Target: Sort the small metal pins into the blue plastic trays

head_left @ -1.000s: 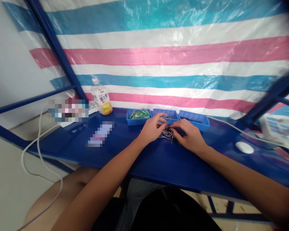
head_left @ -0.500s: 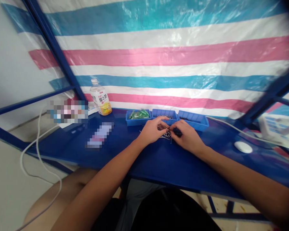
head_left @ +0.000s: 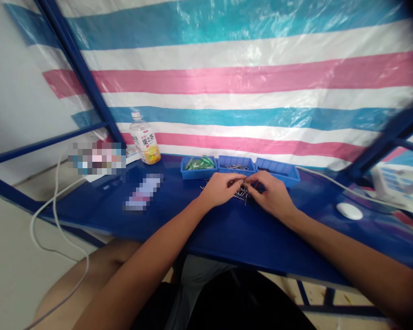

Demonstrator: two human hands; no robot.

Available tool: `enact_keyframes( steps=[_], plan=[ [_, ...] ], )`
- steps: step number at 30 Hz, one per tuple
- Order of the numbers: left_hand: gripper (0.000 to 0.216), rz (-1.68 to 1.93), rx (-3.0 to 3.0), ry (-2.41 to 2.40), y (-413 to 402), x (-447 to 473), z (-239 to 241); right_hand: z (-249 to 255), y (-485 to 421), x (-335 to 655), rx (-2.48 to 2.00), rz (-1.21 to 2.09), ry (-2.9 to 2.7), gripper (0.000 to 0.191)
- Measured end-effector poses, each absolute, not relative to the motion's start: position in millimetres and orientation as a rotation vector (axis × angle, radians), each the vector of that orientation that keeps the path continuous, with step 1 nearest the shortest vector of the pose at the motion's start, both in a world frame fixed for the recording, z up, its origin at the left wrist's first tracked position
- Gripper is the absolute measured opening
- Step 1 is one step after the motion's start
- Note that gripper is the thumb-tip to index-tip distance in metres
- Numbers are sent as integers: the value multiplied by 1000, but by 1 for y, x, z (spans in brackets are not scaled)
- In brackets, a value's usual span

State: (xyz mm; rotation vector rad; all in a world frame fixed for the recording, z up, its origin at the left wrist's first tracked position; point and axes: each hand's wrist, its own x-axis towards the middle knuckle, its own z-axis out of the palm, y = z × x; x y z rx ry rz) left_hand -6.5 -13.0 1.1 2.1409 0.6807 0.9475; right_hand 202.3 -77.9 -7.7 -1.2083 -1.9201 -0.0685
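A loose pile of thin silvery metal pieces, like nails or screws, lies on the blue table under my fingers. My left hand comes in from the left, its fingers bent and its fingertips together above the pile. From the right, my right hand meets it, thumb and fingers pinched. Both sets of fingertips are close together or touching. Whatever they hold is too small and too covered to make out. Just behind the hands stand three blue bins: one with green pieces, a middle bin with metal pieces, and a right bin with dark pieces.
A drink bottle stands at the back left, near a blurred-out flat item. A white oval object lies on the right. White cables hang at the left. Blue frame posts and a striped sheet enclose the table.
My left hand's fingers have lowered and closed in towards the right hand. My right hand has turned slightly, and the dark thing seen in it before no longer shows clearly.
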Motion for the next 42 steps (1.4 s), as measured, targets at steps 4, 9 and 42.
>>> enact_keyframes(
  steps=[4, 9, 42],
  plan=[
    [25, 1039, 2066, 667, -10, -6, 0, -7, -78, 201, -1183, -40, -1944, 9],
    [15, 1051, 1964, 688, -6, -8, 0, -8, -79, 201, -1186, 58, -1953, 16],
    [33, 1204, 1990, 765, -8, -6, 6, -5, -64, 222, -1441, 334, -1613, 37]
  ],
)
